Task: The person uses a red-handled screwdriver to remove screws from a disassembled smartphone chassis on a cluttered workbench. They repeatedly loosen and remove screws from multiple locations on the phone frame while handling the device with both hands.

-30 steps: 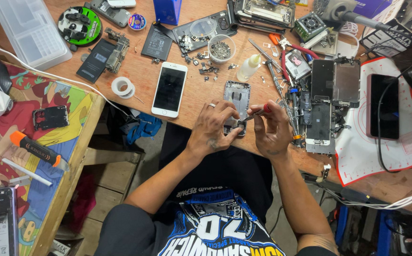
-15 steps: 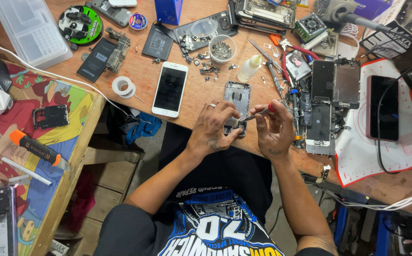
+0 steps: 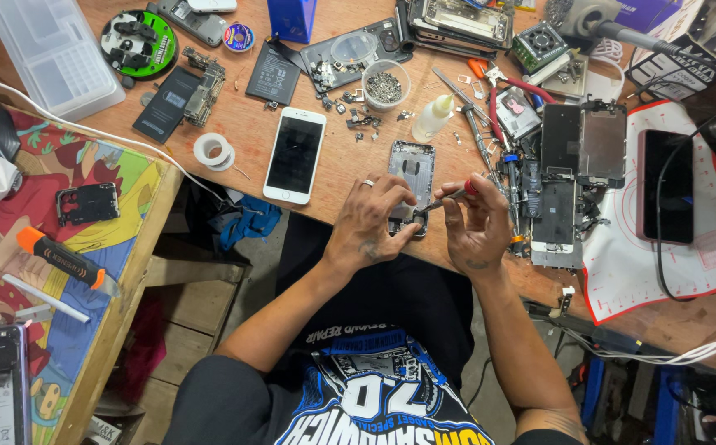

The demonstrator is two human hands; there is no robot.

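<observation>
An opened grey phone housing (image 3: 411,169) lies on the wooden workbench (image 3: 333,194) near its front edge. My left hand (image 3: 370,224) grips the housing's lower end, a ring on one finger. My right hand (image 3: 475,227) pinches a small red-handled screwdriver (image 3: 449,198), whose tip points left into the bottom of the housing. A white smartphone (image 3: 294,154) lies face up just left of my left hand.
A roll of tape (image 3: 213,151), a small bowl of screws (image 3: 386,83), a glue bottle (image 3: 432,119), loose parts and several disassembled phones crowd the bench. A white mat (image 3: 663,272) with a dark phone (image 3: 667,185) lies right. A colourful side table (image 3: 61,247) holds an orange tool.
Both hands stay at the housing; the screwdriver has tilted slightly and its tip sits lower at the housing's bottom end.
</observation>
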